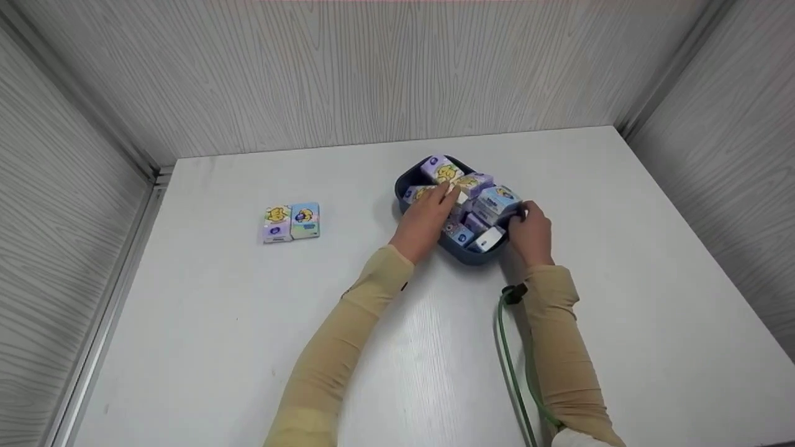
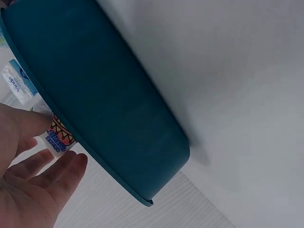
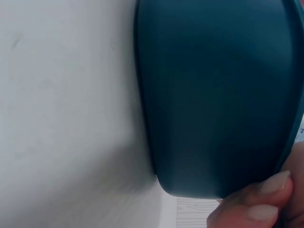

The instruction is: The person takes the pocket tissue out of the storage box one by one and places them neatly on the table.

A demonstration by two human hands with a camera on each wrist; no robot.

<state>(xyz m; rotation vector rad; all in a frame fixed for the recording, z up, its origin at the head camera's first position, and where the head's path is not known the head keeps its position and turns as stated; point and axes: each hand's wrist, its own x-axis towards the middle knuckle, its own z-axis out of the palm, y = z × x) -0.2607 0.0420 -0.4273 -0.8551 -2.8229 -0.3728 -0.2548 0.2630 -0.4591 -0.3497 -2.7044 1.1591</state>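
Observation:
A dark blue-green plastic tub (image 1: pixel 467 254) is filled with small printed tissue packs (image 1: pixel 495 203) in purple, blue and white. My left hand (image 1: pixel 425 218) reaches over its near left side. In the left wrist view, thumb and fingers pinch a small tissue pack (image 2: pixel 58 138) with an orange and blue print, at the tub's rim. My right hand (image 1: pixel 532 234) grips the rim at the right end, with fingertips (image 3: pixel 273 184) against the outer wall in the right wrist view. Part of the tub's contents lies hidden behind my left hand.
On the white table (image 1: pixel 205 323), a purple-and-yellow tissue pack (image 1: pixel 277 223) and a blue one (image 1: pixel 305 220) lie side by side, left of the tub. Grey wood-grain panels (image 1: pixel 348 74) stand at the back and sides. A green cable (image 1: pixel 510 363) runs along my right forearm.

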